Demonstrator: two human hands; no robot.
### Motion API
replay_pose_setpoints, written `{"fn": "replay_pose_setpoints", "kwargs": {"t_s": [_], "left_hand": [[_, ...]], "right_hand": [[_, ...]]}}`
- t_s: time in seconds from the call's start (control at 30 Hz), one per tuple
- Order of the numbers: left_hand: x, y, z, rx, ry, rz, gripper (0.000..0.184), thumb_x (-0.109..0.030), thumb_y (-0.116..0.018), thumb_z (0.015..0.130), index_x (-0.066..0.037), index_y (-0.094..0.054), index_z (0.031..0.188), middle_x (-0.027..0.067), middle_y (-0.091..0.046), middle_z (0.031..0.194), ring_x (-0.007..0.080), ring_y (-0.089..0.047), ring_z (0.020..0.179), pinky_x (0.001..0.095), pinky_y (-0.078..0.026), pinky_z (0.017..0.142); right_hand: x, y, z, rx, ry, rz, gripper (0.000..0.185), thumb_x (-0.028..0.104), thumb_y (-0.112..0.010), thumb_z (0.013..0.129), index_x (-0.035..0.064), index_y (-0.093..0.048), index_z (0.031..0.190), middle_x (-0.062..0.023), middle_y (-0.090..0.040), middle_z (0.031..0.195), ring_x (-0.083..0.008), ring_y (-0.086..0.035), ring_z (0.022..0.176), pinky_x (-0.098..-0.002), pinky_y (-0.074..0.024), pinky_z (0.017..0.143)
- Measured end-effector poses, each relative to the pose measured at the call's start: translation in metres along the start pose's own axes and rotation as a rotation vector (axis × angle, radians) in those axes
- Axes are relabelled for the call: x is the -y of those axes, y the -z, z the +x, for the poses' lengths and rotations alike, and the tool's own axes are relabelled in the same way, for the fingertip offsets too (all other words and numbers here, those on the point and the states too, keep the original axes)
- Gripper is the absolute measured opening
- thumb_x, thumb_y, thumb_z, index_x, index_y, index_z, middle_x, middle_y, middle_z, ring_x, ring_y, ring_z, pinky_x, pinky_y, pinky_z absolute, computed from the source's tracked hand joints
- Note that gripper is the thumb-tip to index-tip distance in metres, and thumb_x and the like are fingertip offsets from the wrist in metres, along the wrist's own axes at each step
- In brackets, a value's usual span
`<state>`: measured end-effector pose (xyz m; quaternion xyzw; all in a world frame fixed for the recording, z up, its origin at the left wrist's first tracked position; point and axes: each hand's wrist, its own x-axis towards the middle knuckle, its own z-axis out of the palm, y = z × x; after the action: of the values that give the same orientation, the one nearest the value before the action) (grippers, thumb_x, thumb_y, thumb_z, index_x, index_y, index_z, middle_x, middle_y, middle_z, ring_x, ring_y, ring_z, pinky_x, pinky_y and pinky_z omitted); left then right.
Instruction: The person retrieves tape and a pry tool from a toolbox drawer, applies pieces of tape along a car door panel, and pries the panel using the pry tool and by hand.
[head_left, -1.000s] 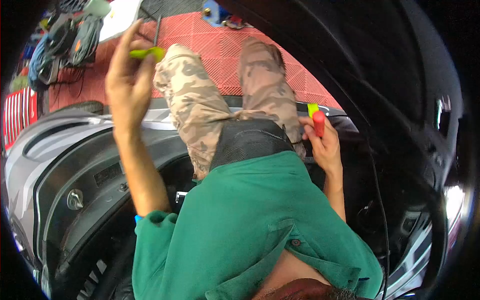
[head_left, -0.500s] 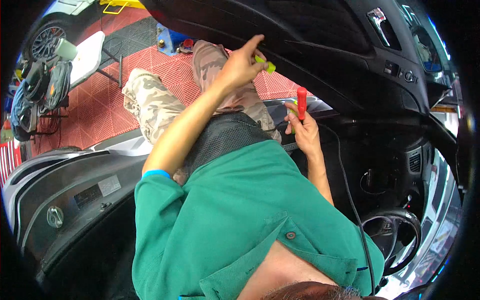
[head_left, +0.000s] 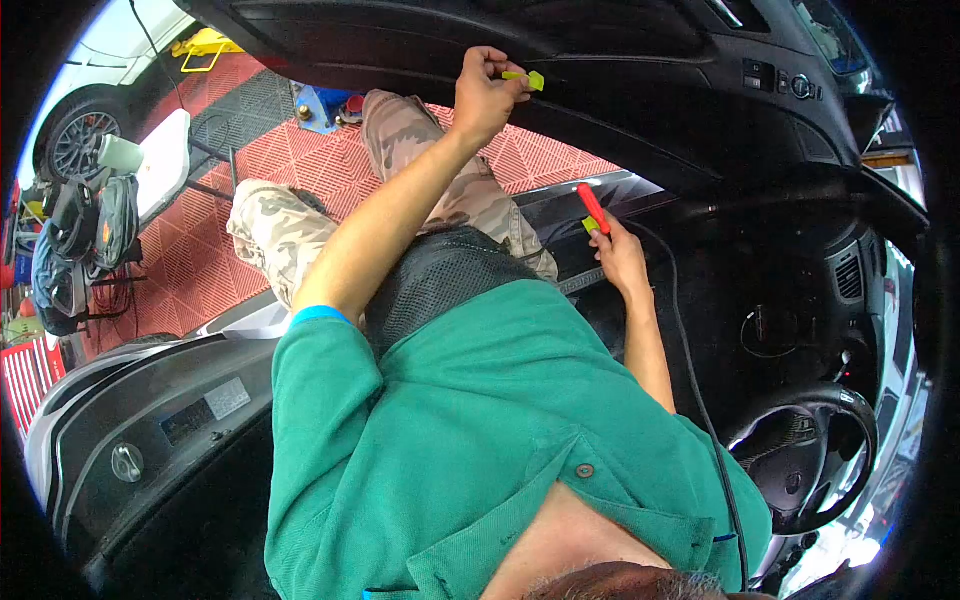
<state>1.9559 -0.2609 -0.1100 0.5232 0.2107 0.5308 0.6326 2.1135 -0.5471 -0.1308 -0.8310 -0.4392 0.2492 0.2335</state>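
My left hand (head_left: 487, 98) is raised at the lower part of the black door panel (head_left: 620, 95). Its fingers are closed on a small flat yellow-green piece (head_left: 525, 80), whose end points right along the panel; whether it touches the surface I cannot tell. Lower and to the right, my right hand (head_left: 623, 258) is closed around a red-handled tool (head_left: 593, 207), tilted up and to the left. Another yellow-green piece (head_left: 590, 226) shows beside the red handle in that same hand. The tool's working end is hidden.
A black cable (head_left: 683, 320) runs down past my right arm. The steering wheel (head_left: 815, 460) is at the right. Outside, a white table (head_left: 165, 165) and bags (head_left: 115, 225) stand on the red tiled floor (head_left: 200, 275). The rear door (head_left: 150, 420) is at left.
My left hand has drawn its extended index finger in and moved slightly up and left. The red-handled tool in my right hand has tilted from upright towards the left. The view has shifted slightly.
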Motion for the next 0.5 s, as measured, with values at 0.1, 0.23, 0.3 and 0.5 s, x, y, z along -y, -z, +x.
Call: {"fn": "replay_pose_setpoints", "kwargs": {"t_s": [0.1, 0.23, 0.3, 0.5], "left_hand": [[0.002, -0.003, -0.002, 0.008, -0.011, 0.014, 0.041, 0.01, -0.065, 0.092, 0.001, -0.04, 0.122, 0.0153, -0.064, 0.108, 0.0207, -0.072, 0.091, 0.0312, -0.065, 0.077], [0.01, -0.006, -0.001, -0.007, -0.058, 0.09, 0.04, 0.01, -0.065, 0.093, -0.001, -0.041, 0.123, 0.0147, -0.063, 0.108, 0.02, -0.071, 0.092, 0.0317, -0.065, 0.079], [0.007, -0.006, 0.0, -0.01, -0.157, 0.2, 0.039, 0.009, -0.066, 0.093, -0.001, -0.044, 0.123, 0.0146, -0.063, 0.108, 0.0202, -0.072, 0.092, 0.0302, -0.064, 0.078], [-0.004, -0.012, -0.01, -0.026, -0.233, 0.431, 0.044, 0.009, -0.068, 0.092, 0.0, -0.041, 0.126, 0.0143, -0.056, 0.114, 0.02, -0.072, 0.095, 0.0289, -0.063, 0.079]], "right_hand": [[-0.041, -0.01, 0.022, -0.1, 0.061, -0.186, 0.043, 0.018, -0.062, 0.1, 0.0109, -0.057, 0.142, -0.0247, -0.073, 0.099, -0.0414, -0.072, 0.092, -0.0507, -0.0547, 0.079], [-0.057, -0.031, 0.029, -0.15, 0.002, -0.383, 0.051, 0.021, -0.061, 0.1, 0.009, -0.051, 0.148, -0.0289, -0.071, 0.106, -0.0482, -0.067, 0.102, -0.0555, -0.0526, 0.085], [-0.059, -0.041, 0.031, -0.157, 0.0, -0.23, 0.056, 0.018, -0.06, 0.1, 0.0098, -0.046, 0.153, -0.0215, -0.073, 0.096, -0.0367, -0.072, 0.082, -0.0474, -0.0565, 0.074], [-0.018, -0.031, 0.006, 0.027, -0.113, 0.276, 0.055, 0.014, -0.059, 0.102, 0.0093, -0.044, 0.155, -0.0101, -0.07, 0.089, -0.0159, -0.066, 0.064, -0.0327, -0.0552, 0.06]]}}
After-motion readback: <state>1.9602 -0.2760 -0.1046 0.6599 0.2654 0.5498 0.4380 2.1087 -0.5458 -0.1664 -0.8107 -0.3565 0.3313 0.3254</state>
